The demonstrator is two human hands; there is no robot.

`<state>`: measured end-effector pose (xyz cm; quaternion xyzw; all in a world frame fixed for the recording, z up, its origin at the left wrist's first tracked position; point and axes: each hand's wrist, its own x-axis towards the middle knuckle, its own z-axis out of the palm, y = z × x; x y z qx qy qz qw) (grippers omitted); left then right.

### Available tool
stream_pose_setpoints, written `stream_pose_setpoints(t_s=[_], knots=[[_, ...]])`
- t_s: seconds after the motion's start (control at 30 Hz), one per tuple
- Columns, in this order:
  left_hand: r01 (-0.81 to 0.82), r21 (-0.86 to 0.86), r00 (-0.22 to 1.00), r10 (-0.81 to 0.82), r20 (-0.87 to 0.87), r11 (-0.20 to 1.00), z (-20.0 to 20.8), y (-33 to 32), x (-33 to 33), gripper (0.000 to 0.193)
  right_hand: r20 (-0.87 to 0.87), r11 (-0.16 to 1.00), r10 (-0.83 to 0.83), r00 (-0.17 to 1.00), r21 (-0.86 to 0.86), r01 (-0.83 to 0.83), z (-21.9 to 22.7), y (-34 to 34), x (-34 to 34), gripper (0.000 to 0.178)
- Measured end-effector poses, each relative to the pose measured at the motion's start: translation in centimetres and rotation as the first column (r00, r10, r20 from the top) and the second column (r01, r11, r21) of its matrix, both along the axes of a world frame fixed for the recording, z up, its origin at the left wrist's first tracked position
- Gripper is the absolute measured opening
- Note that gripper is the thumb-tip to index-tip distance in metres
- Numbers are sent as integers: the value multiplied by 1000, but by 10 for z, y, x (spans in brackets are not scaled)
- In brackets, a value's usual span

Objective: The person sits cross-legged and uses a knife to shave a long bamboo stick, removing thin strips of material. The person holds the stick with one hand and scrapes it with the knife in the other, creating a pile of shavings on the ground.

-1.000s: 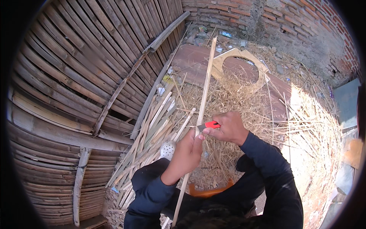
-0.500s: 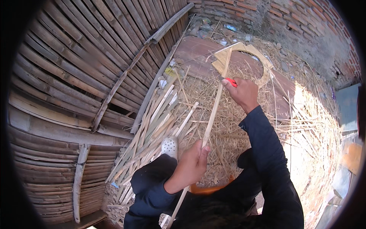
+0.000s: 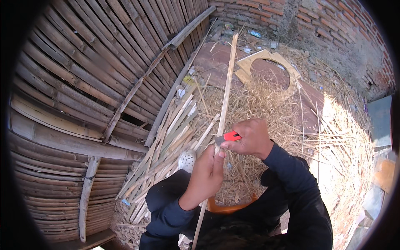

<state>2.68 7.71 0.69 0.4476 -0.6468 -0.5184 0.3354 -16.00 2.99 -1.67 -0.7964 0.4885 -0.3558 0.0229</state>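
Left fingers (image 3: 218, 163) grip one strip (image 3: 227, 91), right fingers (image 3: 234, 146) one red-handled knife (image 3: 231, 136).

Half a second ago the right hand (image 3: 253, 139) was stretched well up the pale strip (image 3: 225, 93) with the red-handled knife (image 3: 231, 136); now it is back close to the body, the blade against the strip just beside the left hand (image 3: 206, 173). The right sleeve (image 3: 289, 166), which reached forward then, now slants in from the side. The strip's far part, seen across the yellowish board with a round cutout (image 3: 246, 66), has swung leftward, clear of that board.
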Motion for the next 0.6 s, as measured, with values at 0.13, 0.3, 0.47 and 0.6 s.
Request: stream_pose_setpoints(t_s=[0.13,0.3,0.47,0.6], knots=[[-25,-35,999,27,34,999,2,0,-1,15,-94,1000,2,996,-14,-4,-2,1,-2,57],[-30,-144,979,58,194,989,4,1,-3,15,-126,993,-65,990,-102,52,-10,-8,-7,57],[-9,-183,969,54,239,983,4,0,-4,16,-117,989,-86,989,-131,70,-14,-16,-14,58],[36,-174,987,-8,159,984,-6,15,-6,18,-139,925,-370,918,38,379,-12,-38,-42,62]])
